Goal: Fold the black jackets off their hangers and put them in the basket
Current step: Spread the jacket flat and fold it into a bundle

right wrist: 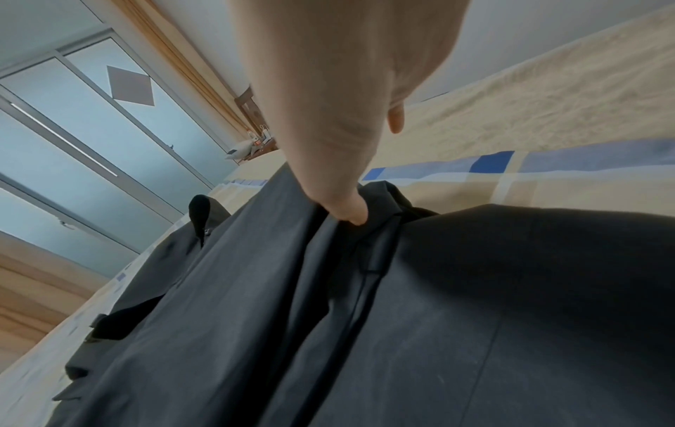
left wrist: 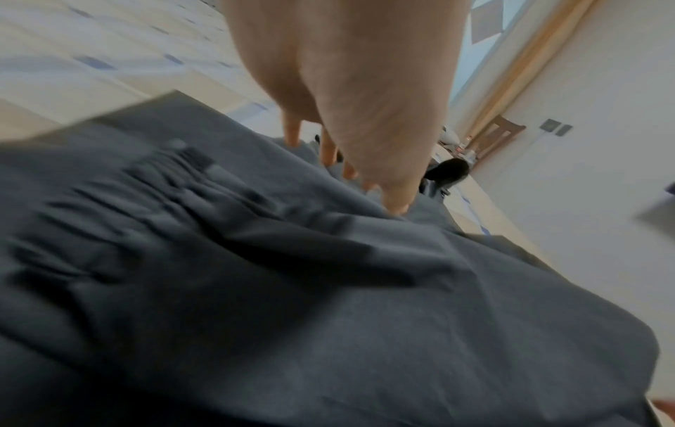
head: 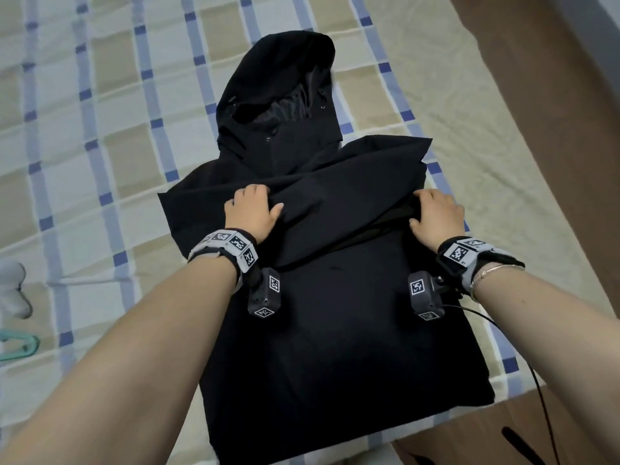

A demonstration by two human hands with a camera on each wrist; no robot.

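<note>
A black hooded jacket (head: pixel 335 347) lies face up on the checked bed sheet (head: pixel 100 129), its hood (head: pixel 288 72) pointing away from me. Both sleeves are folded across the chest. My left hand (head: pixel 252 209) grips a ridge of the folded sleeve between thumb and fingers; in the left wrist view the left hand (left wrist: pixel 365 115) has its fingertips sunk into the jacket (left wrist: pixel 328 317). My right hand (head: pixel 436 216) holds the fabric at the jacket's right side. In the right wrist view the right hand (right wrist: pixel 328 115) pushes its thumb into a fold of the jacket (right wrist: pixel 475 303). No basket is in view.
A teal hanger (head: pixel 20 344) and a pale grey object (head: pixel 11 290) lie at the left edge of the bed. The bed's wooden frame (head: pixel 536 162) runs along the right side. A thin black cable (head: pixel 543 414) hangs from my right wrist.
</note>
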